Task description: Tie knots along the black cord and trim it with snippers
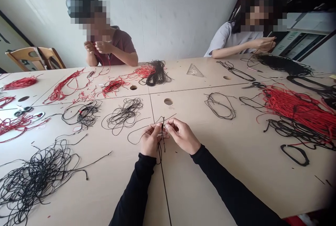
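My left hand (151, 139) pinches a black cord (159, 152) between thumb and fingers, just above the table seam. Close beside it, my right hand (182, 134) is closed with thumb and index finger together at the same cord. Loops and loose ends of this cord hang below my fingers, and a thin strand curves out to the left. A small dark knot or bunch shows between the two hands; its detail is too small to make out. Nearest on the left lies a loose coil of thin black cord (126, 113); a black cord loop (221, 106) lies to the right.
A big tangle of black cord (39, 173) covers the near left. Red cords (294, 107) heap on the right, with scissors (254, 85) beside them. Other scissors (23, 110) lie far left. A clear triangle ruler (194, 70) lies at the back. Two people sit opposite, hands raised.
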The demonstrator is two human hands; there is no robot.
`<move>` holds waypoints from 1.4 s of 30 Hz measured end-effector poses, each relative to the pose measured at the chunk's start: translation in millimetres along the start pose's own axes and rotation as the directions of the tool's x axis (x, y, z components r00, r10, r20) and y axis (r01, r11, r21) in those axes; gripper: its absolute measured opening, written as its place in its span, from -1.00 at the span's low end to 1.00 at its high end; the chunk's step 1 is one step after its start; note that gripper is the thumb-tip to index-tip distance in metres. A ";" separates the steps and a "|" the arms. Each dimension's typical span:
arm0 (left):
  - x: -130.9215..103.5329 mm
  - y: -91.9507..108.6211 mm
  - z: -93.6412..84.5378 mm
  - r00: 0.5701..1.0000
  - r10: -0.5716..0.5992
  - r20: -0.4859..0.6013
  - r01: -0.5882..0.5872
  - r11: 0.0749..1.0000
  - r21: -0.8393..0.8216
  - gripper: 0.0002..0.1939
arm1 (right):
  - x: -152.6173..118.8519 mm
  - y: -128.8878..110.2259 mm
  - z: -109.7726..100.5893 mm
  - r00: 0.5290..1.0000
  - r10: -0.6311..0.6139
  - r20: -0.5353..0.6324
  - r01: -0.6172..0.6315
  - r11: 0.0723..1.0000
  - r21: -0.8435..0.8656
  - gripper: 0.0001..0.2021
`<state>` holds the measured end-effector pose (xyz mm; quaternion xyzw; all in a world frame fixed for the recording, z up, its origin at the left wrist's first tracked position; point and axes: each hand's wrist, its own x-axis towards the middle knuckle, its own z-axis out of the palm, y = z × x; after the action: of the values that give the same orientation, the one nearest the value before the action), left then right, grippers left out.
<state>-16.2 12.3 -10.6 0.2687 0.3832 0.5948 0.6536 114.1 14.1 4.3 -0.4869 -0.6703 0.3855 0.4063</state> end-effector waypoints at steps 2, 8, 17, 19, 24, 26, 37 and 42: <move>-0.4 -0.6 0.3 1.000 0.004 0.000 -0.004 1.000 0.022 -0.72 | 0.4 0.0 -1.1 1.000 0.006 -0.005 -0.006 1.000 -0.009 -0.79; -1.3 -2.1 0.1 0.993 0.117 -0.004 -0.115 0.983 0.145 -0.73 | -0.8 -3.7 -5.3 1.000 -0.014 0.002 0.014 1.000 -0.013 -0.80; 0.1 3.9 -2.6 0.996 -0.049 0.080 0.038 0.990 0.134 -0.65 | -1.9 -2.6 0.0 1.000 0.011 0.008 -0.011 0.997 0.077 -0.82; -0.6 3.6 -1.8 0.997 -0.035 0.070 0.024 0.989 0.146 -0.67 | -2.6 -3.4 0.9 1.000 0.003 0.005 -0.004 0.998 0.070 -0.83; -1.5 2.7 -0.6 0.998 -0.011 0.056 0.002 0.988 0.156 -0.69 | -1.9 -4.1 1.2 0.999 0.036 -0.032 -0.034 0.998 0.049 -0.78; -1.8 3.1 -0.5 0.998 -0.009 0.061 -0.001 0.987 0.161 -0.70 | -0.6 -3.6 1.0 0.998 0.035 -0.057 -0.032 0.998 0.044 -0.73; -5.8 3.5 4.4 0.993 0.003 0.118 -0.028 0.978 0.208 -0.71 | 2.1 1.2 -3.5 0.997 0.038 -0.067 -0.025 0.980 0.198 -0.71; -1.9 3.6 0.5 0.999 0.038 0.021 -0.041 0.988 0.147 -0.68 | 1.9 -0.3 -2.6 0.999 0.016 -0.040 -0.013 0.996 0.086 -0.74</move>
<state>-17.9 11.1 -7.1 0.3291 0.4148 0.5752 0.6235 116.0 16.2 5.9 -0.4817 -0.6412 0.4069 0.4374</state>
